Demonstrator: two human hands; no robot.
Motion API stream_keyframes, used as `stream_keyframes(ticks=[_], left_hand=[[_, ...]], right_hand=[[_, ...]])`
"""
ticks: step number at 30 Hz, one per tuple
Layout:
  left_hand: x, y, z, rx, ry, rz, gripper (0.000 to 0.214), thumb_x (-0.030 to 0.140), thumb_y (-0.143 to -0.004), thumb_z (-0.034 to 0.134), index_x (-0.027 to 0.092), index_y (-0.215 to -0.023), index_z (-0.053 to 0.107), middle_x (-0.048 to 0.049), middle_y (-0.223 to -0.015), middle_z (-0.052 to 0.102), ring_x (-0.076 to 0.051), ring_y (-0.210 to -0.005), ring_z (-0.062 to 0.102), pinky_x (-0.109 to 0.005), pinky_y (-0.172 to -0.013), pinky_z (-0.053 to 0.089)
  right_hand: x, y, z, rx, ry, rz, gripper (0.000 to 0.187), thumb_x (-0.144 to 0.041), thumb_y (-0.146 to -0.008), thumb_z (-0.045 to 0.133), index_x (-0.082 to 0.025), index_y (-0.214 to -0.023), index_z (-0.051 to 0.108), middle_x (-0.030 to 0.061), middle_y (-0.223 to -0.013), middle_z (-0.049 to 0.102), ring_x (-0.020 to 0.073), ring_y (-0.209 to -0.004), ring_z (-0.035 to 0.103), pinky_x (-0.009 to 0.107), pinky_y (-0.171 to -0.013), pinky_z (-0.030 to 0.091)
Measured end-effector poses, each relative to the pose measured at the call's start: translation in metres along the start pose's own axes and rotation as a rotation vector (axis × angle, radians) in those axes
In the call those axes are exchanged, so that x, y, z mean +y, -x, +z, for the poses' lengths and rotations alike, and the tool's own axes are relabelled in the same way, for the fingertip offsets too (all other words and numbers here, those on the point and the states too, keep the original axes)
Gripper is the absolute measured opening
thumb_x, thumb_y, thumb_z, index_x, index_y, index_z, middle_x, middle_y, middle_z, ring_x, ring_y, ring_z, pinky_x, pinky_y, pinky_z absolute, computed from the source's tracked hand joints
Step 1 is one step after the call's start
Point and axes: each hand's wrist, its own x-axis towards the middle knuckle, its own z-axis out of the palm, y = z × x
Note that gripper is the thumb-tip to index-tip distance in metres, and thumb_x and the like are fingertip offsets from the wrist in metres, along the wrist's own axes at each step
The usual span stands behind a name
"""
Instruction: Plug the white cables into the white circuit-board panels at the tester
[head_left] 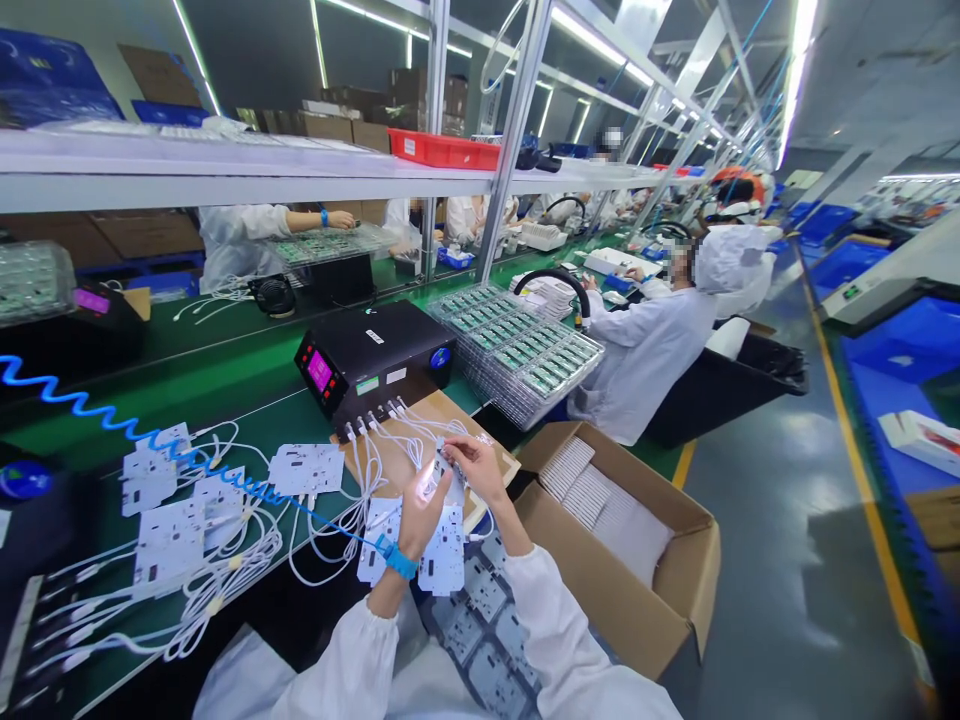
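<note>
My left hand [422,510], with a blue wrist strap [397,558] on its wrist, is closed on a white circuit board [451,490]. A bright glare shows by its fingers. My right hand [478,466] pinches at the board's upper end; whatever lies between those fingertips is too small to make out. Just below my hands are more white circuit boards [442,560], with white cables around them. Behind them, a black test box [375,350] with a lit pink display has several white cables [367,450] plugged into its front.
Right of my hands stands an open carton [600,580] with white packed pieces inside. Clear trays of green boards [517,345] are stacked behind. More cabled boards [171,540] lie at left under a coiled blue cord [187,455]. A co-worker in white [645,340] sits beyond the carton.
</note>
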Motion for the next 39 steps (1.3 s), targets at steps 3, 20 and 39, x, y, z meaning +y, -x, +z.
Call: stream_keyframes(ticks=[3,20,39], left_hand=[[0.000,-0.001,0.002,-0.078,0.012,0.012,0.053,0.050,-0.091,0.066,0.019,-0.133,0.066,-0.0092,-0.133,0.068,-0.031,-0.133,0.058,-0.044,-0.116,0.045],[-0.010,-0.006,0.013,-0.093,0.071,0.029,0.059,0.047,-0.088,0.070,0.017,-0.138,0.062,-0.0136,-0.143,0.061,-0.028,-0.130,0.060,-0.038,-0.106,0.053],[-0.003,-0.009,0.012,-0.077,0.039,0.061,0.057,0.047,-0.088,0.069,0.018,-0.137,0.063,-0.0139,-0.142,0.061,-0.028,-0.123,0.064,-0.038,-0.098,0.057]], right_hand=[[-0.003,0.002,0.000,0.011,0.066,-0.032,0.034,-0.053,-0.082,0.073,-0.021,-0.094,0.076,0.0058,-0.090,0.077,0.0204,-0.075,0.072,0.036,-0.079,0.060],[-0.010,0.004,0.001,0.082,0.119,-0.064,0.026,-0.047,-0.086,0.071,-0.023,-0.095,0.076,0.0065,-0.096,0.078,0.0232,-0.086,0.074,0.039,-0.085,0.061],[-0.023,-0.007,-0.015,-0.036,0.145,-0.053,0.030,-0.046,-0.087,0.070,-0.022,-0.105,0.076,0.0043,-0.089,0.077,0.0212,-0.078,0.073,0.035,-0.081,0.060]])
